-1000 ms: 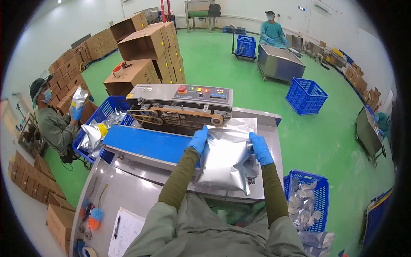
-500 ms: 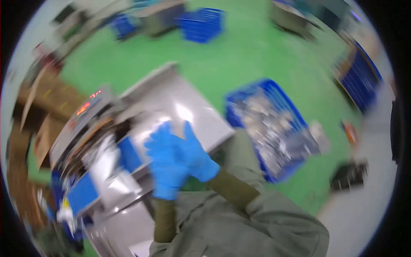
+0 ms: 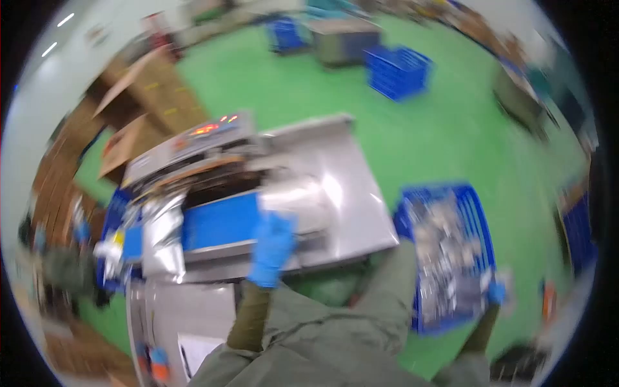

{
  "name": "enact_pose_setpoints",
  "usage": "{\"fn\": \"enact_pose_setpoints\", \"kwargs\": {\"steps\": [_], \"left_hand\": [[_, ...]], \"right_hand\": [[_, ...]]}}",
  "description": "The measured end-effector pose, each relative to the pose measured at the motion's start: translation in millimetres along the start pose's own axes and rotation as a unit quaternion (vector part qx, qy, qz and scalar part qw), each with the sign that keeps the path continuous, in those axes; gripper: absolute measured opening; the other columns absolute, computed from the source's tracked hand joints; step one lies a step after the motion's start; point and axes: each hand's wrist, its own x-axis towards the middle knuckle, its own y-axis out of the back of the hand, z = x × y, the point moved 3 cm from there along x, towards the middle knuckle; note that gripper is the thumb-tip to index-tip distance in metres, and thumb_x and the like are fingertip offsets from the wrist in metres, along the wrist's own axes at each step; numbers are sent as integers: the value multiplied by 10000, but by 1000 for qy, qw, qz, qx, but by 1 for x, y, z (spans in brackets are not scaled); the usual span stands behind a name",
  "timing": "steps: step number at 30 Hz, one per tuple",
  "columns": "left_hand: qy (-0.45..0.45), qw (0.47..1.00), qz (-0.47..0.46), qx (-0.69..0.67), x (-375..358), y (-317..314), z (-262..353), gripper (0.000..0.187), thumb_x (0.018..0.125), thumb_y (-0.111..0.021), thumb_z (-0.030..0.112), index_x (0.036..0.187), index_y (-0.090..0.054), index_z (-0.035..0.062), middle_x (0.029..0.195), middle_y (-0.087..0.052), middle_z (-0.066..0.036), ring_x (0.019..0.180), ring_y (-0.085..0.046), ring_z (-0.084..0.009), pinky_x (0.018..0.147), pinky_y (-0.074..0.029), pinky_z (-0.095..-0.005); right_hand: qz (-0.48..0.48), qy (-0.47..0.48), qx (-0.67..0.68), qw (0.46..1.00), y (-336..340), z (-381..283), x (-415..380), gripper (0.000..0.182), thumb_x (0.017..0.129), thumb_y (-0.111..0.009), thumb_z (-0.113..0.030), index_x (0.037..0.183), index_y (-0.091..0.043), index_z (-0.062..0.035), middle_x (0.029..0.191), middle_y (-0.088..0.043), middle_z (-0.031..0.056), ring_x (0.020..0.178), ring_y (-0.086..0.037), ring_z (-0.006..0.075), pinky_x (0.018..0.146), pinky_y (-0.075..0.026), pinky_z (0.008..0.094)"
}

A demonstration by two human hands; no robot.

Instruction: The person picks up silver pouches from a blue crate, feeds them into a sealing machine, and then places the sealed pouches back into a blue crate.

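My left hand (image 3: 273,251), in a blue glove, is over the front edge of the steel table, at the right end of the blue conveyor belt (image 3: 221,221). Its blurred fingers point away from me, stretched out, with nothing visible in them. My right hand (image 3: 495,292), also gloved in blue, reaches far right to the outer rim of a blue basket (image 3: 487,235). Silvery pouches (image 3: 445,258) fill this basket. Motion smears the right fingers, so I cannot tell whether they grip a pouch. A silver foil pouch (image 3: 162,235) lies across the belt's left part.
The sealing machine (image 3: 193,145) with red digits stands behind the belt. Right of it extends the steel tabletop (image 3: 354,193). A lower steel surface (image 3: 161,309) carries a white paper (image 3: 196,351). Cardboard boxes (image 3: 151,90) stand back left; another blue basket (image 3: 396,71) is on the green floor.
My hands were together over the steel tabletop and have parted. The right one has moved to the pouch basket, while the left stays by the table. The view has turned left.
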Motion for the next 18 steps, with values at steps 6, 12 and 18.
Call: {"fn": "enact_pose_setpoints", "kwargs": {"steps": [6, 12, 18], "left_hand": [[71, 992, -12, -100, 12, 27, -3, 332, 851, -612, 320, 737, -466, 45, 548, -516, -141, 489, -533, -301, 470, -405, -390], [23, 992, -94, -83, 36, 49, 53, 296, 876, -583, 317, 842, -567, 24, 727, -630, -105, 633, -603, -181, 583, -480, -303], [-261, 960, 37, -95, 81, 55, 77, 495, 906, -501, 360, 1274, -452, 33, 1146, -562, -207, 1057, -556, -302, 896, -438, -376]], "right_hand": [[26, 204, -58, 977, 156, -180, 17, 214, 746, -644, -186, 781, -602, 22, 686, -599, 193, 588, -577, 271, 570, -465, 426], [-40, 270, 289, 918, 386, -403, -129, 148, 763, -659, -85, 812, -603, 43, 643, -591, 82, 554, -579, 134, 468, -461, 250], [-90, 468, 245, 844, 431, -552, -152, 163, 769, -633, -50, 901, -658, 43, 703, -636, 75, 575, -589, 119, 497, -463, 243]]}}
